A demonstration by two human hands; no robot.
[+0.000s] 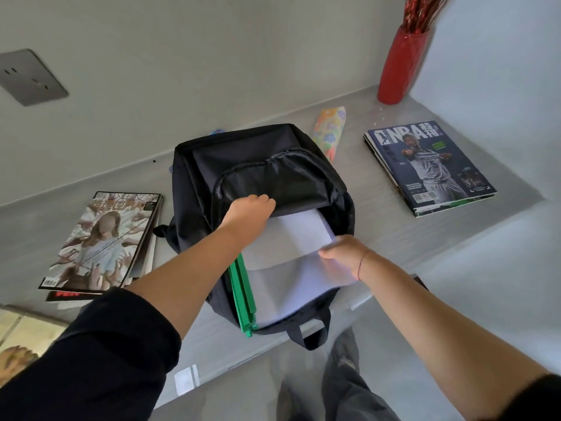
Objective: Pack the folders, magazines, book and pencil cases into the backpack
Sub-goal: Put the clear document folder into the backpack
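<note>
Backpack (258, 165), black, lies flat on the grey counter (379, 238) with its main opening facing the person. Left hand (250, 208) grasps the edge of the front flap, fingers curled over it, and holds it lifted off the opening. Right hand (343, 250) grips the right edge of a pale folder (282, 287), thumb on top, the other fingers hidden beneath. The folder sits partly inside the opening, between the two hands; its green spine (241, 296) runs along the side under the left forearm and projects past the bag's near edge. One stack of magazines (100, 238) lies on the counter to the left of the left hand, apart from the bag. A second stack, topped by a basketball magazine (428, 165), lies beyond and to the right of the right hand. A flowered pencil case (329, 132) rests beyond both hands, just beside the bag's far right corner. A red vase (400, 65) stands further back; a wall socket (30, 75) sits far left.
</note>
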